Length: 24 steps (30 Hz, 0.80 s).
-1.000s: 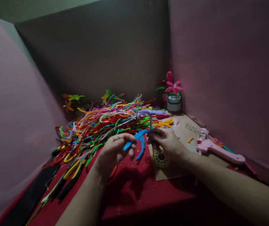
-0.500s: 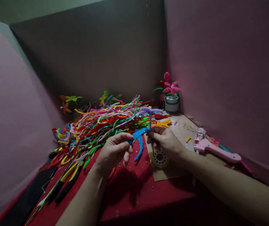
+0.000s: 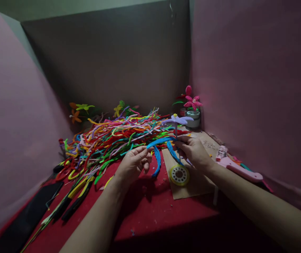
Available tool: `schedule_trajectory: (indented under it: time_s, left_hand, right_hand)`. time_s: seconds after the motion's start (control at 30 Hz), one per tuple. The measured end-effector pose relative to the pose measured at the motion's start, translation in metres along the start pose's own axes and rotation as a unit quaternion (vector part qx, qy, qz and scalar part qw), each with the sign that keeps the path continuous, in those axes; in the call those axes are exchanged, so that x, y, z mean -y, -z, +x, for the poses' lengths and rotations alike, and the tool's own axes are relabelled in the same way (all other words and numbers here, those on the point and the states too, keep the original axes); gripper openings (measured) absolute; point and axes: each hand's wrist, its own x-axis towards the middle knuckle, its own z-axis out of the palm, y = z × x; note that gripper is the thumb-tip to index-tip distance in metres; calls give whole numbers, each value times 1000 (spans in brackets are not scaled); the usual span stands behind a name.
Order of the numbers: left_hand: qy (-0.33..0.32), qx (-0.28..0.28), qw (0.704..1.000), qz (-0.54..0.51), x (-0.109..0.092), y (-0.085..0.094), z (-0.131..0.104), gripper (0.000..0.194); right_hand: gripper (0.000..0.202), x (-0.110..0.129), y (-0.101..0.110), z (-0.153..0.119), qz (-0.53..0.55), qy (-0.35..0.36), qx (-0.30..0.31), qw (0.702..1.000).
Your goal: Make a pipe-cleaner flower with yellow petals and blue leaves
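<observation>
My left hand (image 3: 136, 161) pinches the tip of a blue fuzzy petal (image 3: 161, 141), which looks made of pipe cleaners. The petal arches across to my right hand (image 3: 192, 149), whose fingers are closed around the stem of a lilac pipe-cleaner flower (image 3: 178, 119) with a yellow centre. Another blue strip (image 3: 157, 163) hangs down near my left fingertips, and one more hangs just left of my right fingers. Where the blue pieces meet the stem is partly hidden by my right fingers. Below them a yellow-rimmed spool (image 3: 179, 175) lies on a cardboard sheet (image 3: 190, 192).
A large heap of coloured pipe cleaners (image 3: 119, 135) covers the back of the red cloth (image 3: 150, 221). Yellow-and-black pliers (image 3: 79, 196) and a dark flat object (image 3: 31, 214) lie left. A pink glue gun (image 3: 241, 170) lies right; a potted pink flower (image 3: 193, 102) stands behind.
Both hands have drifted apart, stretching the blue petal between them. My right hand and the lilac flower have moved slightly up and right, and the flower's petals now show more spread out.
</observation>
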Motion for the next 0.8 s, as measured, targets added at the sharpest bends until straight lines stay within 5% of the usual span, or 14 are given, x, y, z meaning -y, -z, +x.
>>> schedule_trajectory:
  time_s: [0.2,0.43,0.57,0.8]
  left_hand:
    - [1,-23,999,-38,1,3,4,42]
    - [27,161,986,35,-3,-13,-12,37]
    - [90,178,979,44,-1,-16,-17,30]
    - [106,194,975,15,-1,-14,-17,25]
  right_hand:
    - [16,-4,1,-5,-59,41,39,997]
    - [14,-4,-12,-20,-144,112,120,976]
    - [15,-4,-19,-26,-170,152,161,960]
    - [15,-8,-33,-27,-93,68,134,984]
